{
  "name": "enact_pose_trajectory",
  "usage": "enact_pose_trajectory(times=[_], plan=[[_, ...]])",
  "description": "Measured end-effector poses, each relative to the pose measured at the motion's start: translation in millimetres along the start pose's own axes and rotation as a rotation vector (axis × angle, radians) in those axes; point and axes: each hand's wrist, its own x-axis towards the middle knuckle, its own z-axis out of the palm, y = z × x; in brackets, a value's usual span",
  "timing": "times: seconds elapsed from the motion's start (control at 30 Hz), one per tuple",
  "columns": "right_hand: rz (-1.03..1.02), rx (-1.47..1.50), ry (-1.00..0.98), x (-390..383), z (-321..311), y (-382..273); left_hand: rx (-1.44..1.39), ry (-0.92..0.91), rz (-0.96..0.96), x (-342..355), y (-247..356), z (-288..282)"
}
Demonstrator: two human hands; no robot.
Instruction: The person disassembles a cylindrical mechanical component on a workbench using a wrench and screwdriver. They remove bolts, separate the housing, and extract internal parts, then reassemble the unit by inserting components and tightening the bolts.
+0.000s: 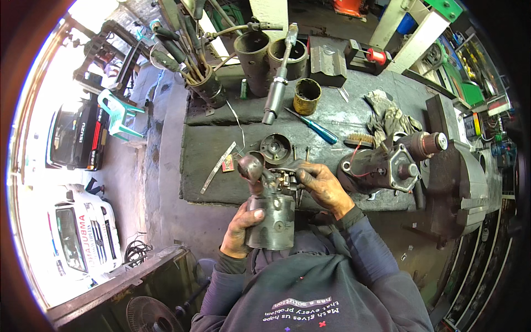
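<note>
A dark grey cylindrical motor housing (272,224) stands upright against my body at the bench's front edge. My left hand (239,231) grips its left side. At its top sits a brush assembly with copper parts (282,178), and my right hand (322,187) pinches that assembly from the right. A rounded metal end piece (250,166) sticks up at the top left of the housing. A round end cap (275,148) lies on the bench just behind it.
On the dark workbench (221,166) lie a blue-handled screwdriver (315,128), a flat metal strip (217,167), a wire brush (360,140), a rag (390,119), another motor (387,163), a rusty tin (307,96), a long socket tool (278,83) and steel cylinders (253,55). A bench vise (456,177) stands right.
</note>
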Motion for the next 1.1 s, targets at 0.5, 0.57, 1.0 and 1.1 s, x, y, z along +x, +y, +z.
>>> enact_pose_trajectory(times=[0.5, 0.57, 1.0, 1.1], plan=[[0.345, -0.035, 0.213, 2, 28, -29, -0.856, -0.16, -0.156, -9, -30, -12], [0.349, -0.078, 0.229, 1, 28, -25, -0.885, -0.171, -0.15, -11, -35, -17], [0.129, 0.015, -0.028, -11, 17, -6, -0.642, -0.099, -0.154, -26, -55, -53], [0.087, 0.012, -0.013, -9, 20, -8, -0.562, -0.241, -0.14, -27, -59, -69]])
